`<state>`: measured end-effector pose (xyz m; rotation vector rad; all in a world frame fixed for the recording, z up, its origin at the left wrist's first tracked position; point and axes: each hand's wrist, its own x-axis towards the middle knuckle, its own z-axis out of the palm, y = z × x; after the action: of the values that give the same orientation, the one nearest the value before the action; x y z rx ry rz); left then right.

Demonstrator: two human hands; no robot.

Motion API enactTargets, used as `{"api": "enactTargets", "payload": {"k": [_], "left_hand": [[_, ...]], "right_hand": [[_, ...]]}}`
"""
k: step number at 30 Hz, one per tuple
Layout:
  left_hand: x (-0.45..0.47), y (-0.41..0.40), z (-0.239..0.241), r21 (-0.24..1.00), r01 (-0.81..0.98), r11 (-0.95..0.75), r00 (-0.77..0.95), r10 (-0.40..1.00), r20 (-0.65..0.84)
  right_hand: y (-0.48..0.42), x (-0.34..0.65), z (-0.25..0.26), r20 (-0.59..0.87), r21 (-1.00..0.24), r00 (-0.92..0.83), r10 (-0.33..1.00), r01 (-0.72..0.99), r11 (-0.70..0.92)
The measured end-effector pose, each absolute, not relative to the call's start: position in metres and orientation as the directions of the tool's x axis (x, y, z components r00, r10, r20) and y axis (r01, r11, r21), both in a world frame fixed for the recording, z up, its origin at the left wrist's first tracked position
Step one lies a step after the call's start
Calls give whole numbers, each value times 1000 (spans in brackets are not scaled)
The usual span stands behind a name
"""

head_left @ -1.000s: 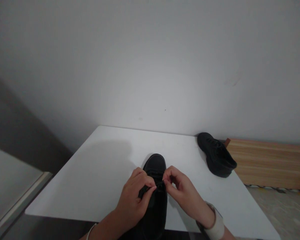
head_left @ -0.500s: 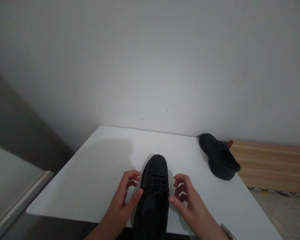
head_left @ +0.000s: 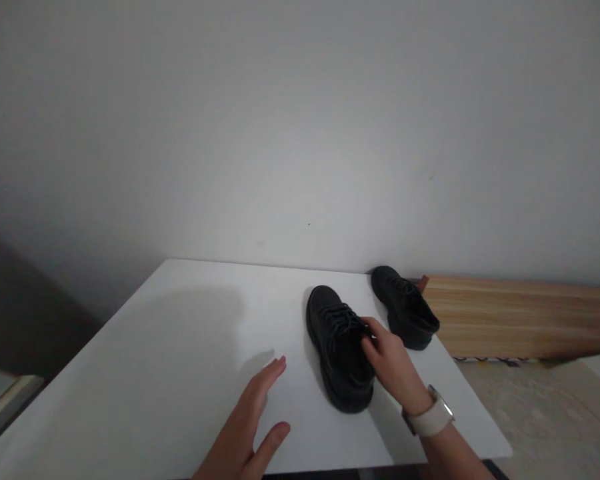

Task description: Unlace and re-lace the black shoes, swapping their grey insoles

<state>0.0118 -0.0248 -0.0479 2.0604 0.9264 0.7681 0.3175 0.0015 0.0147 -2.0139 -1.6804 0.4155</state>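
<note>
Presently | right hand pinching nearer shoe by its right side | left hand spread, holding nothing | one-sided grip could let shoe twist

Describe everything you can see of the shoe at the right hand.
The shoe is black, leather-like and low-cut, with a rounded toe, a thick dark sole and dark laces; whether they are tied is unclear. It sits sole down, opening up, right of the table's middle, toe angled away and leftward. The right hand pinches its right collar, thumb inside. Whether the sole fully touches the table is hard to tell.
</note>
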Motion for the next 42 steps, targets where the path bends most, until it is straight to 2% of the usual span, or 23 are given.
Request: {"api": "enactTargets", "payload": {"k": [4,9,13,18,22,24,26,29,31,32,36,42], "left_hand": [[5,-20,-66,577,467,-670,574,726,378],[10,-18,-72,377,511,-773,632,635,445],[13,-17,-68,332,530,-780,637,625,452],[14,-20,-67,342,543,-767,622,641,449],[14,-21,-68,354,543,-762,624,648,436],[15,-21,-67,342,549,-762,630,647,430],[16,-22,-64,321,560,-764,641,645,417],[17,-23,-58,285,555,-782,685,624,377],[17,-25,-54,274,546,-792,713,611,344],[17,-25,-54,270,544,-794,721,608,333],[20,-27,-57,256,571,-780,719,626,303],[24,-30,-64,252,588,-768,709,640,296]], "right_hand": [[31,361,15,129,-405,325,937,879,-250],[53,391,17,140,-280,384,913,899,-336],[61,399,17,112,-206,399,910,905,-372],[68,407,25,100,-120,412,906,909,-400],[57,396,51,172,-93,415,894,910,-404],[38,373,58,258,-103,362,896,932,-347],[11,338,52,329,-117,238,914,970,-211],[-37,277,11,339,-145,8,941,988,44],[-63,246,-24,410,-226,-161,898,936,271],[-72,234,-40,427,-244,-191,884,917,317],[-84,217,-71,464,-242,-199,863,909,340],[-80,218,-68,449,-233,-230,863,903,362]]}}
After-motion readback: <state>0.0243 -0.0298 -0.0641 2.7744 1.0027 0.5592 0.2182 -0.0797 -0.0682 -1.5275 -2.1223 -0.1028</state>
